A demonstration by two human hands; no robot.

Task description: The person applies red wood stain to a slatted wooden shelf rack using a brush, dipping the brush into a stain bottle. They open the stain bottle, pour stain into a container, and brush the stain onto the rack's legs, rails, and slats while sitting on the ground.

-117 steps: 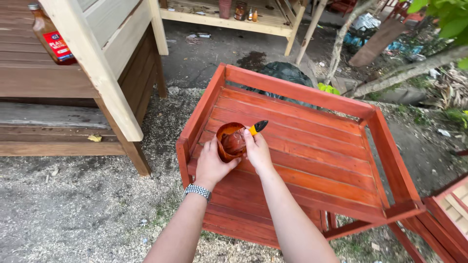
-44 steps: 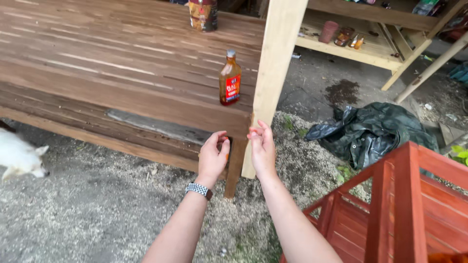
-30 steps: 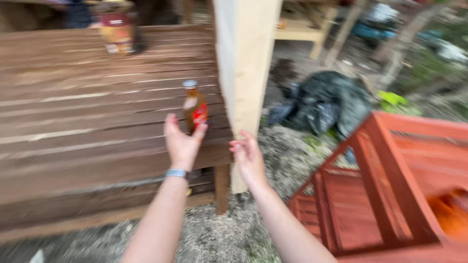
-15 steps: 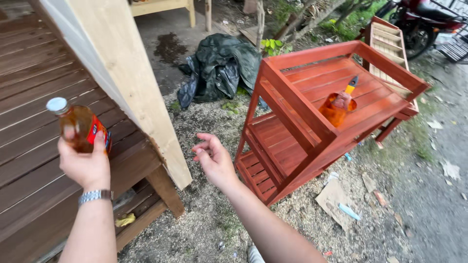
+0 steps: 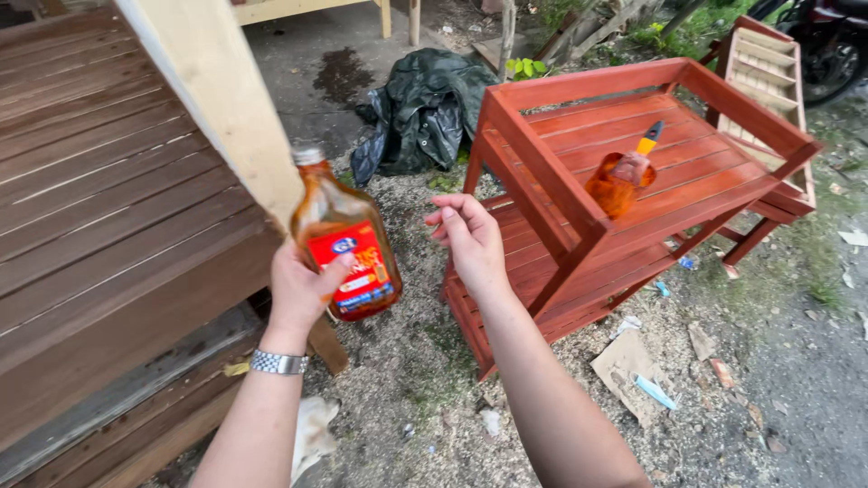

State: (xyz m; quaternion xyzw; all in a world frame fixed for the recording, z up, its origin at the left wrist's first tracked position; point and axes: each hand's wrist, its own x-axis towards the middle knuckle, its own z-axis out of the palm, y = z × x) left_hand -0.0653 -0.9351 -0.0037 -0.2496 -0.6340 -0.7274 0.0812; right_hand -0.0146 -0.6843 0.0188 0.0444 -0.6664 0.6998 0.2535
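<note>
Since half a second ago you have swung the bottle (image 5: 346, 246) in from your far left toward the middle of the view, and it now stands up in front of you, tilted a little, its capped neck against the pale post (image 5: 217, 99).

Largest first: the red-stained shelf unit (image 5: 579, 154) sits to your right on the gravel, with a small cup of stain and a yellow-handled brush (image 5: 624, 176) on its slats. The brown deck (image 5: 99, 208) is to your left.

You look to be mid-carry, bringing the bottle over toward the cup; I judge the next move calls for your free hand to come to the cap.

Your left hand (image 5: 303, 294) is wrapped round the bottle's lower body, thumb across the red label. Your right hand (image 5: 470, 239) holds nothing, fingers loosely curled, just beside the bottle but not touching it.
</note>
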